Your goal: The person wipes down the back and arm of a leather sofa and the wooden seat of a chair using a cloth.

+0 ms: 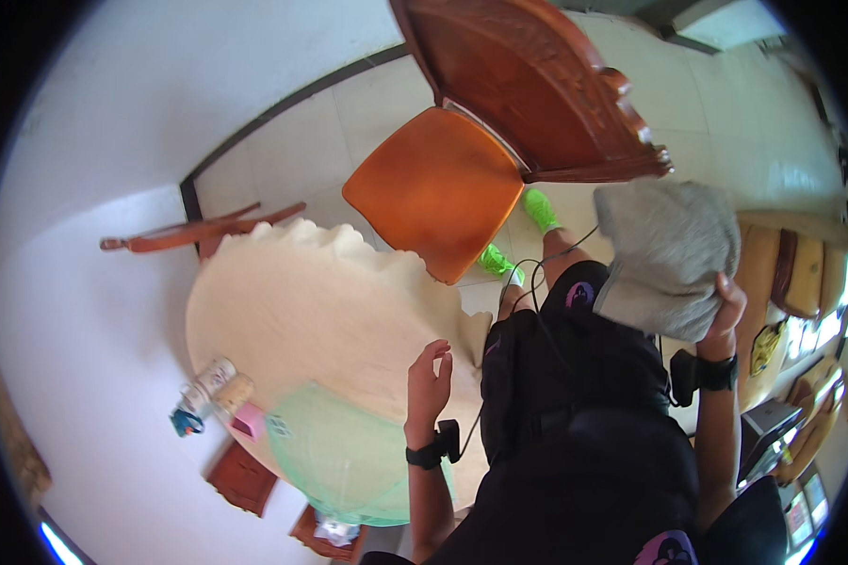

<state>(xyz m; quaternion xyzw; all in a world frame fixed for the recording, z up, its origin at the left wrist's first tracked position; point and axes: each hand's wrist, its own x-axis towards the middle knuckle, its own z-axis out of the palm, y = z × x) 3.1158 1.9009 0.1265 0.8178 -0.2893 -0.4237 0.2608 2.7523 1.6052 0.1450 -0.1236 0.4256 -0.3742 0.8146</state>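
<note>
My right hand (726,311) grips one edge of a folded grey cloth (668,258), held out over the floor beside my legs. My left hand (429,385) holds nothing; its fingers are slightly curled and apart, above the edge of a round table with a cream tablecloth (311,304). A wooden chair with an orange-brown seat (434,191) and a carved backrest (537,85) stands past the table's edge, in front of my feet. Black straps with small devices sit on both wrists, and thin black cables hang by my legs.
On the table are a green mesh food cover (346,459), a pink box (247,421), a jar (234,393) and a white bottle-like container (210,383). More wooden chairs (242,477) stand around it. A tan sofa (760,275) is at the right. A white wall runs along the left.
</note>
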